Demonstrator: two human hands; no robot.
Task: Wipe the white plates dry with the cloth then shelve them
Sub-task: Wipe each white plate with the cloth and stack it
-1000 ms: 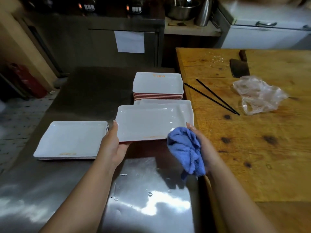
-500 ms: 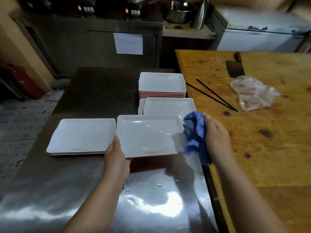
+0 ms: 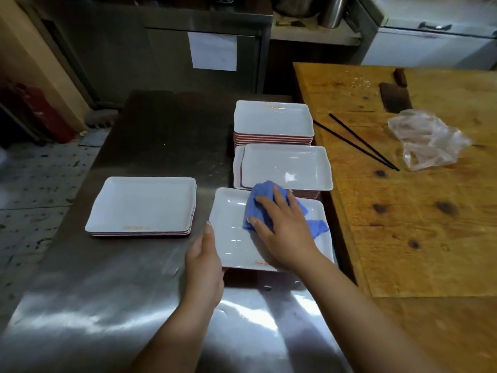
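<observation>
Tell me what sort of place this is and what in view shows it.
Most likely a restaurant or commercial kitchen. Stacks of identical white rectangular plates sit on a stainless steel worktable, a dark cleaver lies on a heavy, worn wooden chopping table, and large metal pots stand on the back counter.

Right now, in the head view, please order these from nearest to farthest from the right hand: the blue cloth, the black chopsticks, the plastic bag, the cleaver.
From the right hand:
1. Blue cloth, under its fingers, on the plate.
2. Black chopsticks, on the wooden table, right and beyond.
3. Plastic bag, farther right.
4. Cleaver, at the table's far side.
</observation>
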